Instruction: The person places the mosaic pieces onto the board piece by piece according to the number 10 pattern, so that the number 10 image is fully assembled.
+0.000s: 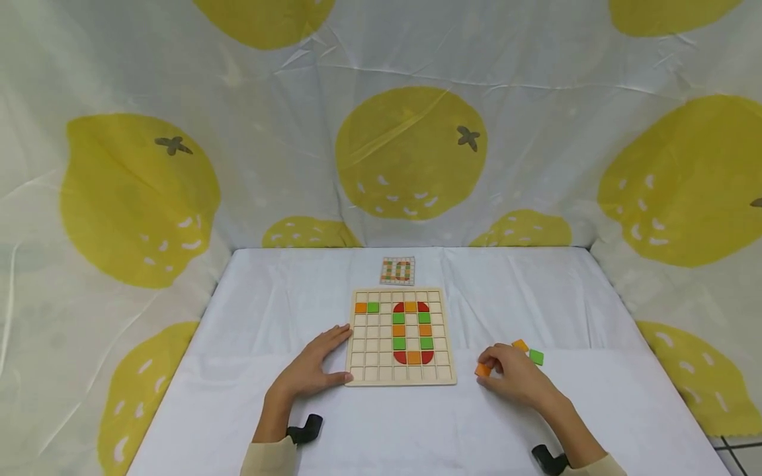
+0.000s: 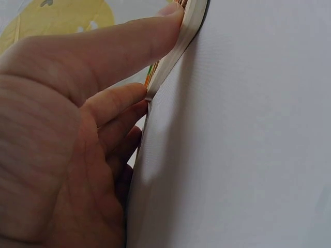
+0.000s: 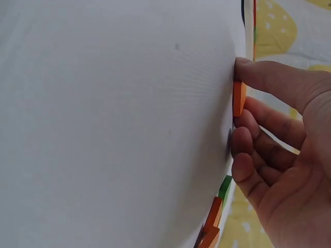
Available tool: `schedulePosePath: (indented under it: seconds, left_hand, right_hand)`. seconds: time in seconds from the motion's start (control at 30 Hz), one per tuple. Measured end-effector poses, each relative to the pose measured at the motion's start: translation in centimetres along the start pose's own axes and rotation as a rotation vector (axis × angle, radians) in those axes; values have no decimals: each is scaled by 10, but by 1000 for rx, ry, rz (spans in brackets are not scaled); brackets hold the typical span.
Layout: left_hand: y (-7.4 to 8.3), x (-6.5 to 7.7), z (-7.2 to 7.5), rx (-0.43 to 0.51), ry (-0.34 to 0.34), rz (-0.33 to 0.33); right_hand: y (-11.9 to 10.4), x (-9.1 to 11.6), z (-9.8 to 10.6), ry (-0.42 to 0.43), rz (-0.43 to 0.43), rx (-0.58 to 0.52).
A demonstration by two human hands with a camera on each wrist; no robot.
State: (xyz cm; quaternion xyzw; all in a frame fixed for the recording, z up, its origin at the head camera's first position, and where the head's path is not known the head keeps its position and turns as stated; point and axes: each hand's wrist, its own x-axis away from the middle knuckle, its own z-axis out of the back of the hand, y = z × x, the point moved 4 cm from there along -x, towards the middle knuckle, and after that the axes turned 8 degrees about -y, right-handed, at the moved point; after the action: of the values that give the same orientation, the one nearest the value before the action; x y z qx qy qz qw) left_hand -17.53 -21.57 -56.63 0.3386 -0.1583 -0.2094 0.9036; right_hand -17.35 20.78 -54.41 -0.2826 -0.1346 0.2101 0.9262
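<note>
A square wooden grid board (image 1: 372, 372) lies flat on the table. My left hand (image 1: 312, 363) rests at its left edge, thumb low and fingers higher up, fairly straight; the left wrist view shows the thumb (image 2: 129, 49) right against the rim. On the board, rounded red corners with orange and green squares make an oval ring; an orange tile (image 1: 360, 308) and a green tile (image 1: 373, 307) sit at upper left. To the right of the board, my right hand (image 1: 518, 377) pinches an orange square tile (image 3: 239, 98) between thumb and index finger, close over the cloth.
Behind the board lies a small pattern card (image 1: 397, 271) showing a coloured grid design. Near my right hand are a loose green tile (image 1: 536, 357) and an orange tile (image 1: 520, 345). White cloth covers the table; a lemon-print curtain (image 1: 411, 152) hangs behind and at both sides.
</note>
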Motion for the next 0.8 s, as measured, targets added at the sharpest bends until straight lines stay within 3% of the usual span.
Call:
schedulePosePath:
  seconds: [0.37,0.53,0.8]
  left_hand:
    - [0,3,-1,7,-5,4]
    - [0,2,-1,3,0,14]
    - [2,1,0,10,2,12]
  right_hand:
    - [-5,-8,-2,75,-6,-13]
    - [-15,-22,2,126,29,-50]
    - [-34,-54,-3,132,96,-105]
